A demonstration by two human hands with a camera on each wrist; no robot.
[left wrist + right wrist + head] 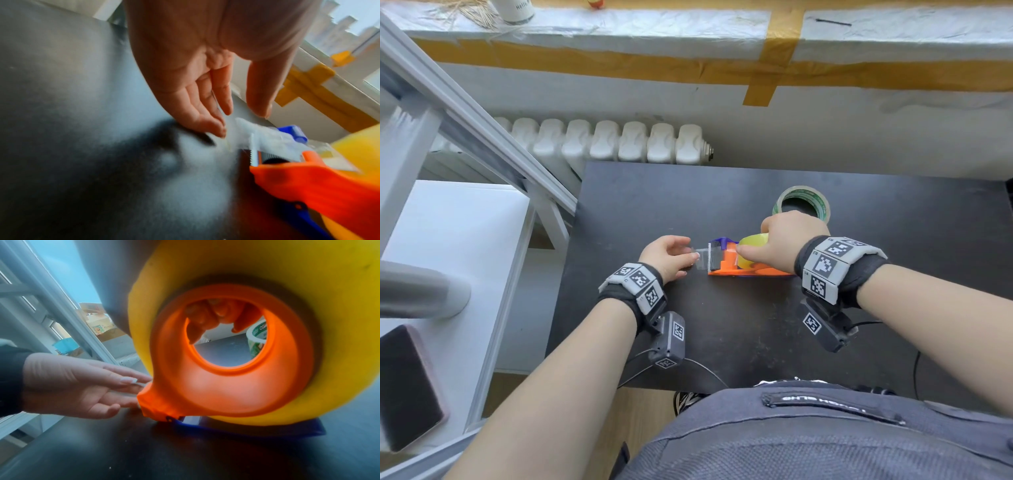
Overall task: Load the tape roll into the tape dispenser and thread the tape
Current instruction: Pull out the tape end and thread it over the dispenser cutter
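Observation:
An orange tape dispenser (729, 266) (308, 183) (205, 394) stands on the black table (654, 205). A yellow tape roll (745, 262) (359, 142) (308, 280) sits on its hub. My right hand (753, 240) grips the roll from above, and its fingers (207, 316) show through the hub. A clear strip of tape (703, 260) (267, 138) runs over the roller and past the serrated blade (254, 155). My left hand (690, 257) (244, 112) (131, 391) is at the strip's free end with straight fingers, thumb apart, not pinching it.
A second, green-printed tape roll (804, 202) (257, 339) lies flat just behind my right hand. A white radiator (602, 144) stands behind the table. To the left are a slanted white window frame (482, 137) and a white shelf with a dark phone (407, 383).

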